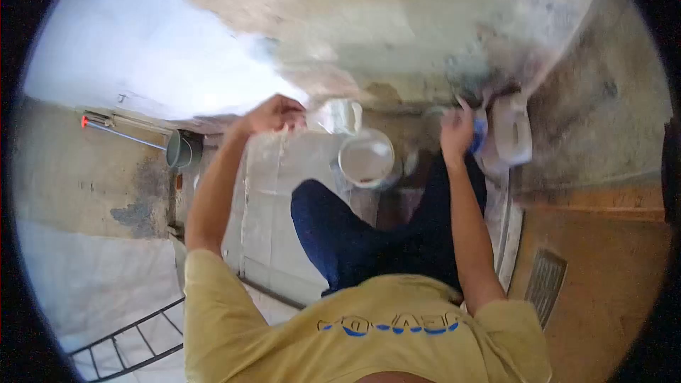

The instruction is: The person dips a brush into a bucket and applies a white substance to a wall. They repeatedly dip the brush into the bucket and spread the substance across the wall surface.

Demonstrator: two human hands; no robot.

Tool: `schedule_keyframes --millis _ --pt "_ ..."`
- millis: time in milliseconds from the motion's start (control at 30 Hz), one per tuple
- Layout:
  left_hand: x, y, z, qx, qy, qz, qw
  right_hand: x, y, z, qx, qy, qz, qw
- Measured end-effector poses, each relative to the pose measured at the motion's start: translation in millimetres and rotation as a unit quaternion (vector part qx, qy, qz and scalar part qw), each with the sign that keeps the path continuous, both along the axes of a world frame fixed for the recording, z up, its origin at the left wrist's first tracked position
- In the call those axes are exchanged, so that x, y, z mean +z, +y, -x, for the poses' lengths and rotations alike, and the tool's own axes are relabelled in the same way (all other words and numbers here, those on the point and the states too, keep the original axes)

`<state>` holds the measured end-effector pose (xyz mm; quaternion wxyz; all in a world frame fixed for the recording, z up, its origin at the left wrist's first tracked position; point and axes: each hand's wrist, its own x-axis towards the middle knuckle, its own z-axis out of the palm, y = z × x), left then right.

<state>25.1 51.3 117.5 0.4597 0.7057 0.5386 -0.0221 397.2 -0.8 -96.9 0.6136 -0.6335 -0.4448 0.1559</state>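
My left hand [275, 115] is raised at the left of a white jug-like container [340, 116], its fingers bent together round something too blurred to name. Just below that container stands a round white bucket [365, 159], in front of my knees. On the right, my right hand [457, 131] is beside a blue object [479, 135], with one finger pointing up. Motion smears this hand, and whether it holds anything cannot be made out.
A white plastic container [511, 130] stands right of the blue object. A stained wall [397, 21] rises ahead. At the far left are a grey-green bucket [179, 149] and a blue rod with a red end [131, 135]. A dark metal ladder-like frame [131, 340] lies lower left.
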Motion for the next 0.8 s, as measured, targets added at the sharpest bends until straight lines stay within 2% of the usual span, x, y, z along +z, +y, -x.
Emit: schedule_keyframes --millis 33,67,100,133,167,200,233,267,333,367,400,433,467,533,567,633,667,700,767,800 --pt "-5.3 0.0 15.8 -0.001 -0.074 -0.045 0.996 -18.7 -2.4 -15.6 0.020 0.023 0.014 0.999" --pt "5.7 -3.8 17.3 0.000 -0.116 -0.066 0.991 -13.7 -5.4 -30.7 0.004 0.050 0.029 0.998" --pt "13.9 -7.7 13.1 0.000 -0.160 -0.081 0.984 -2.7 -18.5 -40.0 0.019 0.134 -0.041 0.990" --pt "27.7 -7.1 9.6 0.003 -0.165 -0.105 0.981 37.8 -39.0 -56.8 -0.040 0.018 0.037 0.998" --pt "44.6 -9.7 2.9 0.003 -0.202 -0.147 0.968 59.0 -50.5 -77.0 -0.072 -0.049 0.015 0.996" --pt "62.3 -12.9 -4.7 0.003 -0.238 -0.184 0.954 85.0 -66.5 -92.9 -0.066 0.010 0.000 0.998" --pt "84.3 -15.5 -13.6 0.002 -0.244 -0.196 0.950 129.2 -88.1 -99.0 -0.099 -0.030 -0.047 0.994" --pt "109.9 -18.9 -22.5 0.010 -0.235 -0.273 0.933 161.0 -109.2 -115.0 -0.145 -0.087 -0.024 0.985" --pt "150.5 -21.0 -29.9 0.002 -0.216 -0.402 0.890 169.3 -139.1 -166.1 -0.224 -0.275 -0.142 0.924" --pt "168.6 -16.4 -30.8 -0.015 -0.208 -0.457 0.865 186.4 -149.7 -189.0 -0.271 -0.375 -0.149 0.874" --pt "186.3 -12.6 -31.1 0.004 -0.203 -0.465 0.862 204.4 -159.2 -201.5 -0.316 -0.471 -0.152 0.810" --pt "201.3 -7.4 -31.4 0.022 -0.199 -0.474 0.858 215.3 -164.3 -202.0 -0.319 -0.474 -0.156 0.806" --pt "212.4 0.8 -32.8 0.021 -0.204 -0.476 0.855 225.6 -168.8 -199.8 -0.317 -0.493 -0.101 0.804" --pt "230.7 14.8 -41.2 0.017 -0.264 -0.589 0.764 224.3 -170.6 -203.0 -0.309 -0.540 0.002 0.783" --pt "238.3 15.4 -46.0 0.015 -0.268 -0.591 0.761 215.2 -167.1 -209.8 -0.313 -0.541 0.000 0.780" --pt "252.2 13.7 -54.3 0.085 -0.162 -0.694 0.696 207.6 -162.2 -212.7 -0.318 -0.617 -0.005 0.720" --pt "258.6 13.1 -55.6 0.065 -0.136 -0.731 0.666 204.9 -159.6 -212.7 -0.336 -0.623 0.001 0.706" --pt "261.9 20.2 -52.8 0.065 -0.139 -0.732 0.664 203.1 -158.2 -214.3 -0.339 -0.623 0.000 0.705" --pt "272.0 40.4 -46.7 -0.009 -0.014 -0.880 0.475 195.4 -152.3 -221.4 -0.356 -0.660 -0.012 0.661" --pt "278.3 42.9 -47.3 -0.008 -0.016 -0.882 0.472 193.7 -150.3 -224.6 -0.360 -0.660 -0.014 0.660"
